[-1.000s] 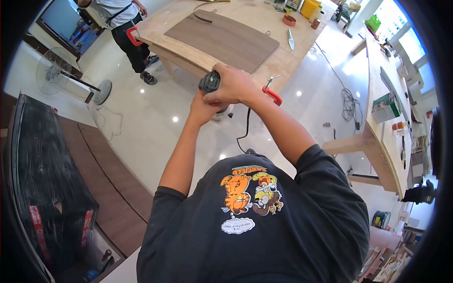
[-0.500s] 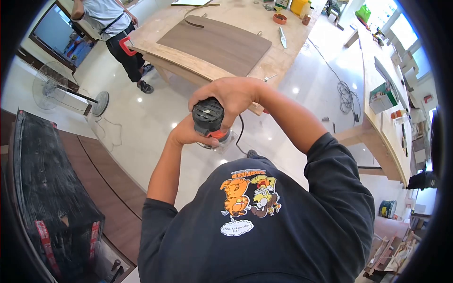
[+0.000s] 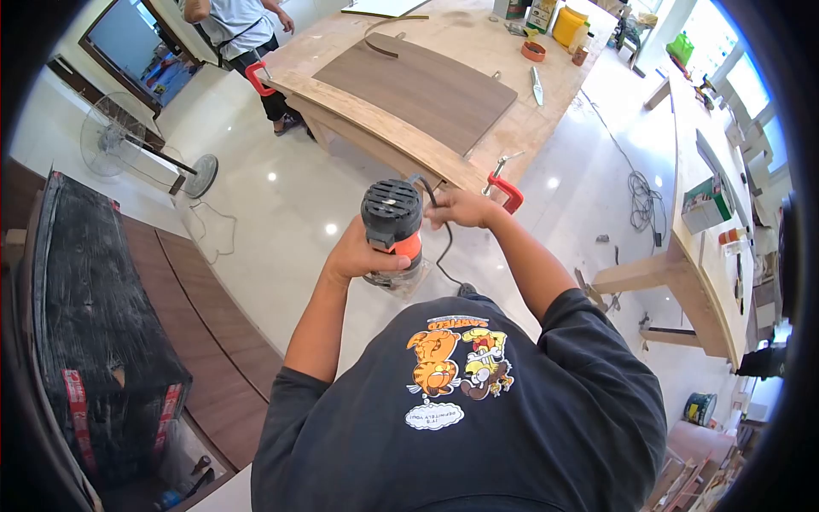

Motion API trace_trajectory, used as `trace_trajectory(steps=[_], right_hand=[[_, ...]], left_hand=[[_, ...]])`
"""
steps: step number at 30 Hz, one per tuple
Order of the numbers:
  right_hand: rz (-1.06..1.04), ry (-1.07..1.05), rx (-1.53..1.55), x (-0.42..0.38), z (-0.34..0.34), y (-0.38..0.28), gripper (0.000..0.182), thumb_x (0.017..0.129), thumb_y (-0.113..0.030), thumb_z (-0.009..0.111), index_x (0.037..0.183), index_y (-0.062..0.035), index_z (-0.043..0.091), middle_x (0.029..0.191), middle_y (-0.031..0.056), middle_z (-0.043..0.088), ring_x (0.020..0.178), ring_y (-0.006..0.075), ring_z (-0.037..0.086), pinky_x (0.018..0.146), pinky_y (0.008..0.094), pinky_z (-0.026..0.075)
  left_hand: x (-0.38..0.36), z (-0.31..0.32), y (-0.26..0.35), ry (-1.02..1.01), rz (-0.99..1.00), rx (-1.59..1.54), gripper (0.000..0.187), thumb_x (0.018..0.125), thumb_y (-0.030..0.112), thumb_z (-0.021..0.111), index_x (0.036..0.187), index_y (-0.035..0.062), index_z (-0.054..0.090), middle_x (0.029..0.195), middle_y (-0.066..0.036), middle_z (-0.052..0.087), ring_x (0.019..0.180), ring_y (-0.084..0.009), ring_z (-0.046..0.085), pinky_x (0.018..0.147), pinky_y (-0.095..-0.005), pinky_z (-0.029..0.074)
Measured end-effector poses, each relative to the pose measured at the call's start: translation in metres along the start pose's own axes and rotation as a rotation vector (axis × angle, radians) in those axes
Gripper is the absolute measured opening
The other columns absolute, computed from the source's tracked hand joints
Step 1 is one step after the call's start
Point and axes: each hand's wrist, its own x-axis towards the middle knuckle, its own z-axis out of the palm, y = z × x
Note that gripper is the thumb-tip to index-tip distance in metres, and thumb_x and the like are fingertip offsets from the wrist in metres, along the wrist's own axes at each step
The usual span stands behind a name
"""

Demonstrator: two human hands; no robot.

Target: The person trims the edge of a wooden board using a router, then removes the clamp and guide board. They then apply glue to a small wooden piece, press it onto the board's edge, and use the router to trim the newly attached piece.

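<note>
A black and orange power tool (image 3: pixel 392 213) with a clear base is upright in front of my body. My left hand (image 3: pixel 363 253) is wrapped around its orange middle, thumb across the front. Just right of the tool, my right hand (image 3: pixel 461 207) is near the black cord (image 3: pixel 445 239), its fingers bent and partly blurred; whether it grips the cord is unclear. Beyond my hands, a curved brown panel (image 3: pixel 418 90) lies on the wooden table (image 3: pixel 367 128). A red clamp (image 3: pixel 505 192) sits at the table's near corner, close to my right hand.
Another red clamp (image 3: pixel 258 78) is on the table's left corner, beside a standing person (image 3: pixel 235 30). A fan (image 3: pixel 115 136) stands at the left, above a black-wrapped stack (image 3: pixel 102 316). To the right are a second table (image 3: pixel 691 256) and a coiled cable (image 3: pixel 646 200).
My right hand has come off the top of the tool and moved right, to beside the cord. My left hand still holds the tool. The camera view has shifted somewhat.
</note>
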Motion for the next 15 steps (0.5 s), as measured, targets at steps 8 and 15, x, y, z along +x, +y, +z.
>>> trace_trajectory(steps=[8,15], right_hand=[[0.073,0.610,-0.002,-0.043,-0.046,-0.074,0.040,0.093,-0.036,0.066,0.110,0.0003,0.073,0.082,0.0097,0.071,0.077,0.0187,0.065,0.072,0.0371,0.053],[-0.069,0.510,0.519,-0.014,-0.031,-0.056,0.036,0.091,-0.013,0.066,0.122,0.0043,0.065,0.087,0.0071,0.067,0.073,0.0137,0.061,0.067,0.0302,0.051]], left_hand=[[0.015,-0.004,-0.012,0.191,-0.028,0.285,0.045,0.064,0.006,0.087,0.104,0.0047,0.067,0.098,-0.003,0.071,0.089,-0.0120,0.065,0.085,-0.0307,0.053],[0.073,-0.001,-0.056,0.366,0.013,0.306,0.046,0.068,0.001,0.087,0.110,0.0028,0.068,0.102,-0.004,0.071,0.093,-0.0143,0.067,0.085,-0.0314,0.055]])
